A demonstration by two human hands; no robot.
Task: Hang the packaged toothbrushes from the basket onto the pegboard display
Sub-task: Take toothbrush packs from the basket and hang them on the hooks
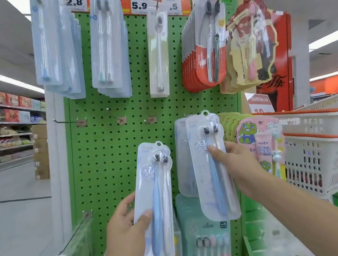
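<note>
So both hands are busy here: the right hand has its grip pinched on a twin-pack of toothbrushes, thumb across the front just under the brush heads, holding it up against the green pegboard right in front of a matching pack already hanging there, at about 3 o'clock from the board's middle. The hang tab at the top of the held pack looks level with the peg, but I can't tell if it's actually threaded on yet. The left hand has its grip wrapped around a second identical pack, thumb on the front, fingers behind, held lower at roughly 6 o'clock and clear of any hook. Progress-wise I'd call it mid-way or so: at least one of this kind is up, one is going on, one is waiting in hand. Three empty hooks sit across the middle row at 9 to 12 o'clock, so there's room. Upper rows are stocked with other packs. White baskets sit off at 3 o'clock; can't see what's left inside them.
</note>
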